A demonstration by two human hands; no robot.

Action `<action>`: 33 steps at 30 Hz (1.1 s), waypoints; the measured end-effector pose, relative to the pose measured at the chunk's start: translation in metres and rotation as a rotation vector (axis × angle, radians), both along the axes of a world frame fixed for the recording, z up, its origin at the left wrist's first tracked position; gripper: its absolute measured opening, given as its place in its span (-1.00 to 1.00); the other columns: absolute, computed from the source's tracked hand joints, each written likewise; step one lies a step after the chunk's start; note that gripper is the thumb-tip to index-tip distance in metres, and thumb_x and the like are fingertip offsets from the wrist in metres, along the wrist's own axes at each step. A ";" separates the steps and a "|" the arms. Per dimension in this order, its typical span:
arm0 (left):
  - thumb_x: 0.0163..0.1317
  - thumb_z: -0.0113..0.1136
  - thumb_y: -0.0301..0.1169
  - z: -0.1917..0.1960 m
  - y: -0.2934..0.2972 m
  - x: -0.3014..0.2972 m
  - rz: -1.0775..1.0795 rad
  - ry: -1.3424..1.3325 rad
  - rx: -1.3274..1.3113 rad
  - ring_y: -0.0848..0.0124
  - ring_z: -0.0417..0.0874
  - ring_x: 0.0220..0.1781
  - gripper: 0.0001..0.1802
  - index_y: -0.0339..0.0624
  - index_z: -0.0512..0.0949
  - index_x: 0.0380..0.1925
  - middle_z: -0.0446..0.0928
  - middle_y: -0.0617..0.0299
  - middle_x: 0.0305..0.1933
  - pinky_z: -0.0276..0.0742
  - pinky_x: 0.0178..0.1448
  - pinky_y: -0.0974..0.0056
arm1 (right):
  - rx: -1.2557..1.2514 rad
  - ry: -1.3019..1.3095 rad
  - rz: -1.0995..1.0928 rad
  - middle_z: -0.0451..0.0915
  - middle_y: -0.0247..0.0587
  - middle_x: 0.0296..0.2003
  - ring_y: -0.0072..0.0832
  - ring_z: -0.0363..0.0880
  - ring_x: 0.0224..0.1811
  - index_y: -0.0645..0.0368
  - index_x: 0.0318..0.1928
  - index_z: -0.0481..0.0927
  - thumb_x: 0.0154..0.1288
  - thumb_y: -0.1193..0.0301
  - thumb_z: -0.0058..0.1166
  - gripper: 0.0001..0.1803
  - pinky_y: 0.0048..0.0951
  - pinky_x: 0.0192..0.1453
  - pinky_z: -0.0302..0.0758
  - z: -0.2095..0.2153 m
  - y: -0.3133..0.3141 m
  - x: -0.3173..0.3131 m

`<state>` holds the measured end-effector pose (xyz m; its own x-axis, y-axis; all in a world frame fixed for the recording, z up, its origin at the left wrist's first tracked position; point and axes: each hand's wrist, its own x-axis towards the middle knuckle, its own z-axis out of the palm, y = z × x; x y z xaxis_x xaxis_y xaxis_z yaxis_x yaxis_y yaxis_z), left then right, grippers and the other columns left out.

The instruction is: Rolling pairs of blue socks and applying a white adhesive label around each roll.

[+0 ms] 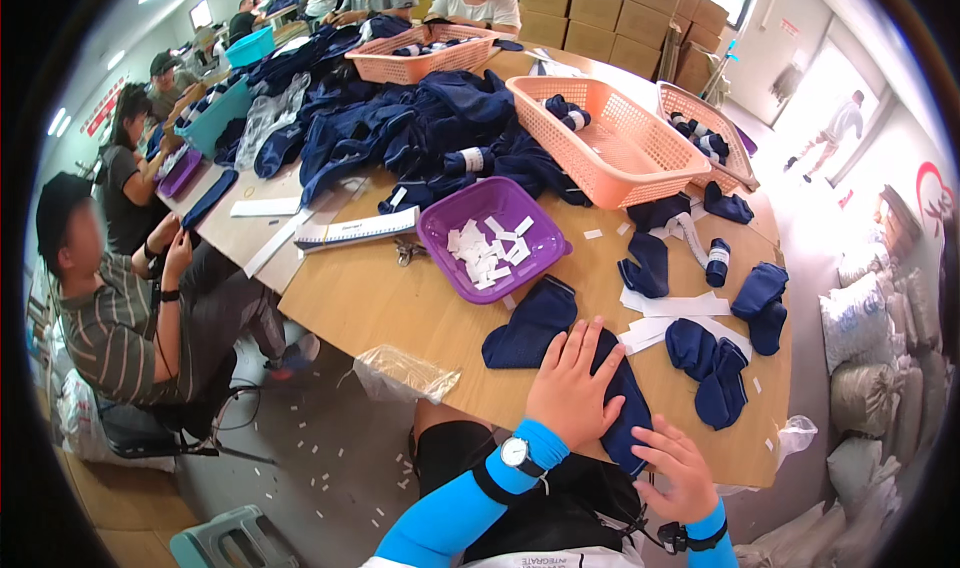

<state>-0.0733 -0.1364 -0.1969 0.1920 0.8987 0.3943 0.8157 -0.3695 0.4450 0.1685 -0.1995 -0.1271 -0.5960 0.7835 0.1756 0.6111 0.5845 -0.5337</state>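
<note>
My left hand (571,383) lies flat, fingers spread, pressing down on a dark blue sock (624,408) at the near edge of the wooden table (400,308). My right hand (682,473) touches the near end of the same sock at the table's edge, fingers apart. Another navy sock (530,323) lies just beyond my left hand. A purple tray (495,238) holding white paper labels stands farther back. To the right lie more folded navy socks (715,368) and white paper strips (680,308).
An orange basket (610,138) and two more behind it hold socks, with a big heap of navy socks (420,128) at the table's middle. People sit along the left side and far end. Cardboard boxes (620,8) are stacked behind. A clear plastic bag (405,373) hangs off the near edge.
</note>
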 end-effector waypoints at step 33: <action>0.04 0.51 0.18 0.009 0.001 -0.001 -0.029 -0.008 -0.073 -0.16 0.19 0.70 -0.01 0.03 0.51 0.49 0.20 -0.25 0.67 0.08 0.72 -0.19 | 0.129 0.069 -0.145 0.69 -0.10 0.30 0.12 0.58 0.45 0.17 -0.12 0.75 0.12 0.63 0.40 -0.72 0.01 0.44 0.58 -0.018 -0.009 0.007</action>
<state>-0.0744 -0.1353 -0.1877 0.2160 0.9193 0.3291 0.8014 -0.3594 0.4781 0.1752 -0.2081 -0.1454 -0.4613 0.8289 0.3165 0.6584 0.5589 -0.5042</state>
